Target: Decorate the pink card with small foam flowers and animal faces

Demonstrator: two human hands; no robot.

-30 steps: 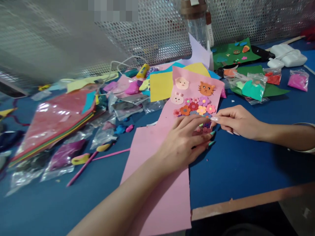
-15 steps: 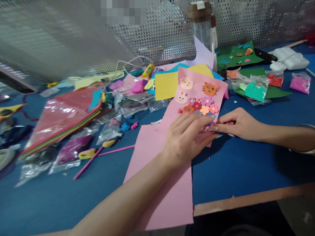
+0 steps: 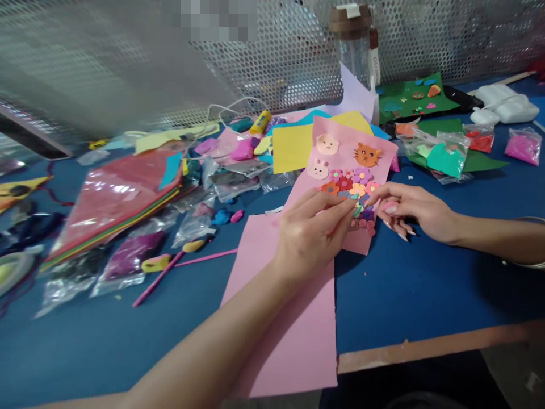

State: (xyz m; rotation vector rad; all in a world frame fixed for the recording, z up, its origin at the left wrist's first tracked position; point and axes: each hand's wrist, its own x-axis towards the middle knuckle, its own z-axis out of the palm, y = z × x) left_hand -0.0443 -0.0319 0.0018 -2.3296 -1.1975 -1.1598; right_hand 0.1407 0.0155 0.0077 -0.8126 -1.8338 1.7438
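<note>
My left hand (image 3: 309, 230) rests over the pink paper, its fingers pressed together at the tips among small clay flowers (image 3: 346, 184); anything pinched there is hidden. Just to the right, my right hand (image 3: 421, 210) curls around a small lump of pink clay (image 3: 389, 208), with its index fingertip close to the flowers' right edge. The pink decorated sheet (image 3: 300, 187) also carries an orange cat face (image 3: 368, 154), a pale pig face (image 3: 327, 144) and a pale rabbit face (image 3: 318, 169). A larger pink sheet (image 3: 293, 341) lies under my left forearm.
Bagged purple clay (image 3: 134, 255), a pink stick tool (image 3: 157, 281) and a plastic sleeve of coloured sheets (image 3: 119, 199) lie left. Behind are yellow paper (image 3: 293, 149) and a brown-lidded bottle (image 3: 351, 48). Bagged green clay (image 3: 447, 159) and bagged pink clay (image 3: 523, 146) lie right.
My fingertips have drawn apart: the left hand shifted slightly left, and the right hand lifted off the lower flowers. Pink flowers at the sheet's lower right now show.
</note>
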